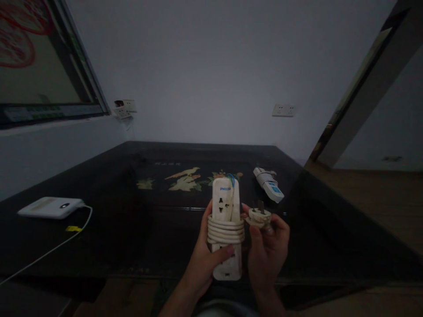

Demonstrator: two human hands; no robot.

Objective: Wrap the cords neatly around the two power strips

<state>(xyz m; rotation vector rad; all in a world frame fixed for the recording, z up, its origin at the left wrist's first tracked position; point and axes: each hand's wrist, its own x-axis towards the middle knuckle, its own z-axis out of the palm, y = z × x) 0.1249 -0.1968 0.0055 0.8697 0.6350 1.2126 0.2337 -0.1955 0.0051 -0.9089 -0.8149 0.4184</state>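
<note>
Upright in my left hand [206, 259] is a white power strip [227, 266] marked PHILIPS, my thumb pressed across its lower front. Several turns of its white cord [226, 232] are wound around its middle. A thin blue piece shows at its top end. Just to the right, my right hand [268, 251] is closed on the plug [259, 216], whose metal prongs point up and away from me. Both hands are above the near part of the dark table.
The dark table [109, 176] bears a bird-and-flower picture. A second power strip [269, 185] with wound cord lies at the right. On the left are a white power bank [51, 207] with a cable and a yellow tag [73, 228]. Wall sockets [283, 110] are behind.
</note>
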